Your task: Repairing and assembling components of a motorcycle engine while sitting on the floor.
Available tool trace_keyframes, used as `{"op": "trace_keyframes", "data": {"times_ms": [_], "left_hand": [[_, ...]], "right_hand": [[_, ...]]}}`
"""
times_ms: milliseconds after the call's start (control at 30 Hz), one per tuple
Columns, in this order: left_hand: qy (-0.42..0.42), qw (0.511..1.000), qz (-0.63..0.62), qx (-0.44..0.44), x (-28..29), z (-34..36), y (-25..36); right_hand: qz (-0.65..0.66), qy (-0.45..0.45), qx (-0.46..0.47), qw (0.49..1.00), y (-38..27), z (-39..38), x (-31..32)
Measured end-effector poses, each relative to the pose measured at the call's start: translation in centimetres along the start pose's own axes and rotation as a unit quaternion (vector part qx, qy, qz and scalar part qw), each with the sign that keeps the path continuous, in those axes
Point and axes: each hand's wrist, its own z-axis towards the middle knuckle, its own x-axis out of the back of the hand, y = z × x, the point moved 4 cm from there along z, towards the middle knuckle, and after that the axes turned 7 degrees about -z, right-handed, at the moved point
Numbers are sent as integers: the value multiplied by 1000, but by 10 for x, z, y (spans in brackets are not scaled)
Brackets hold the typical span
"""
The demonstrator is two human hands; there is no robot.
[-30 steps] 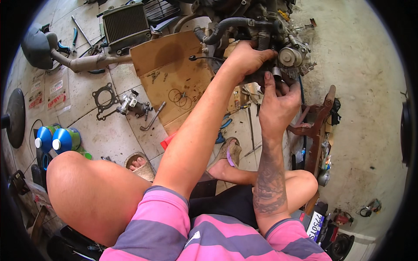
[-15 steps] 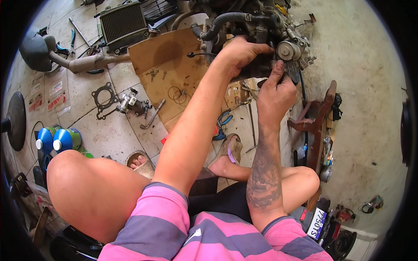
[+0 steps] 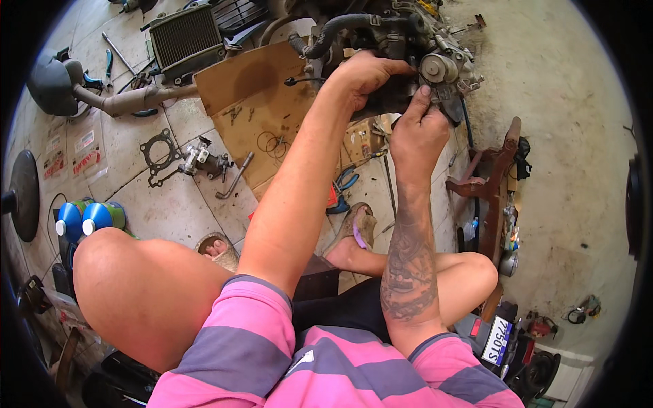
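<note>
Nearest to you, your two sandals [image 3: 360, 228] rest on the tiled floor [image 3: 170, 211], on your side of the engine [image 3: 398, 46]. Between them and the engine lie blue-handled pliers [image 3: 349, 182], perhaps left there to be within easy reach. On the same side, a little to the left of the engine, a cardboard sheet [image 3: 221, 122] lies with thin wire rings [image 3: 273, 143] on it; probably it keeps small parts together and off the floor.

Your right hand [image 3: 420, 129] is at the near edge of the engine. Its thumb points up, close under a round metal part [image 3: 439, 68], and its other fingers are curled in; I cannot tell whether they hold something. Your left hand [image 3: 364, 75] is against the engine's near side, thumb stretched to the right, maybe to steady it. Its other fingers are hidden, so I cannot tell how open they are or what they grip.

The engine is ahead of you, cut by the upper edge, so its long axis is not certain. The round part turns its flat face upward; a black hose [image 3: 347, 24] runs left to right across the engine, its left end bending toward you. Farther, left of the engine, stands a radiator [image 3: 185, 41].
</note>
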Motion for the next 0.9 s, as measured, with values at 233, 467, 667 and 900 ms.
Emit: {"op": "trace_keyframes", "data": {"times_ms": [233,467,667,900], "left_hand": [[21,998,-49,-36,-6,8,-8],[-28,999,4,-14,-7,-8,5],[47,997,52,-33,-15,-16,7],[-5,1000,-14,-14,-5,-11,5]], "right_hand": [[66,32,20,997,-1,-6,0],[124,-13,-28,992,7,0,-13],[93,89,19,991,-3,-12,-3],[65,-5,-36,997,3,-3,-13]]}}
